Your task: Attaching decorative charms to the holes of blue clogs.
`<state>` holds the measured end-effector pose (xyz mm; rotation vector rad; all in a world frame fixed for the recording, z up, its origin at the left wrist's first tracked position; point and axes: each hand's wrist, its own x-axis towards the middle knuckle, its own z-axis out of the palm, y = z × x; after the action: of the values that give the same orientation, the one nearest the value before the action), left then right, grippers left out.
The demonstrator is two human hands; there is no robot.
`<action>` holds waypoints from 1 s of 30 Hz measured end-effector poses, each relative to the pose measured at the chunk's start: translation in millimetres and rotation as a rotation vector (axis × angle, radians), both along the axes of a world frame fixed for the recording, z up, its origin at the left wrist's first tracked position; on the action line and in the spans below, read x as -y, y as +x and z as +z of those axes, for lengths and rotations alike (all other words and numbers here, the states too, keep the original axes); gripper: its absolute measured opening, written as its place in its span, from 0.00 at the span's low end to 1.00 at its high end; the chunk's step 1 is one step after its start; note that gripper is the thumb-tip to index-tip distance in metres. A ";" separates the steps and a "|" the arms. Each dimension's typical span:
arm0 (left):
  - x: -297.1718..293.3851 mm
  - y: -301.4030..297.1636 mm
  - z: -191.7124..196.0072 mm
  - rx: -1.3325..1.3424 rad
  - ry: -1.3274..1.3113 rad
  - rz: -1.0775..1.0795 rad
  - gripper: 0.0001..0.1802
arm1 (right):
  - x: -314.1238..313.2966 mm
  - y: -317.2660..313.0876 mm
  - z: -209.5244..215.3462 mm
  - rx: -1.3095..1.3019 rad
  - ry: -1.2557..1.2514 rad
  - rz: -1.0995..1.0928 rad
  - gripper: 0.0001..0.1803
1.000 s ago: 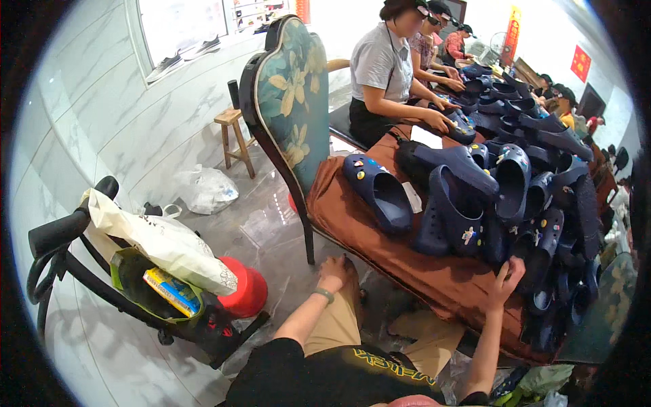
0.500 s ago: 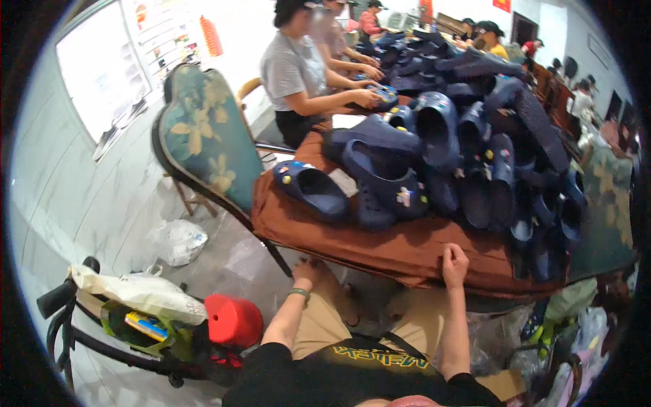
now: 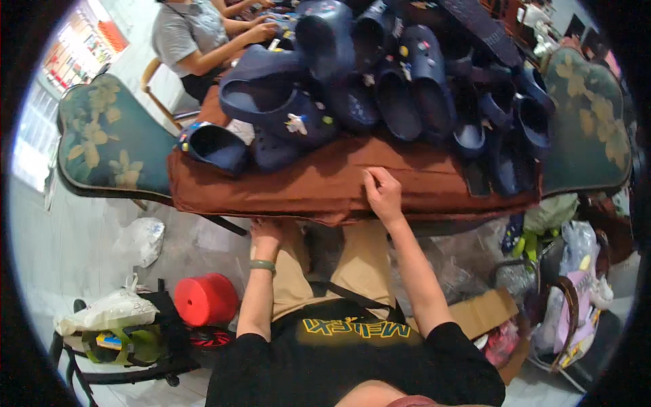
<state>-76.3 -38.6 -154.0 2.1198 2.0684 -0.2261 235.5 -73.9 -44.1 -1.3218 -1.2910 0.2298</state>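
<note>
My right hand rests at the front of the brown cloth covering the table. Its fingers are curled closed, and whatever they may pinch cannot be made out. My left hand, with a green bangle on the wrist, is at the table's front edge near my knee. Its fingertips are partly hidden by that edge. Beyond my hands lies a big heap of dark blue clogs, some with small colourful charms. Nearest are a clog with a white charm and another clog at the left corner.
Green floral padded panels, one at left and one at right, flank the table. A red stool and a bag-laden cart stand left. Cardboard and plastic bags lie right. A grey-shirted person works at far left.
My view has swung right and down, so the table and clogs sit further left and higher in it. Both hands remain by the table's front edge.
</note>
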 end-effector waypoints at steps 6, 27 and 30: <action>-4.5 26.0 6.2 0.236 0.191 -0.197 0.30 | -2.1 -9.3 -8.2 0.044 0.011 -0.011 0.05; 89.7 14.5 34.0 0.124 0.092 -0.251 0.50 | 1.0 -17.6 -8.7 0.291 0.047 -0.174 0.05; 83.3 19.2 37.0 0.133 0.076 -0.250 0.50 | 1.2 -21.0 -6.6 0.313 0.072 -0.184 0.04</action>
<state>-57.0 -121.9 -116.9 2.3678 1.7646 -0.0360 214.5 -75.2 -50.7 -1.4438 -1.4116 -0.1572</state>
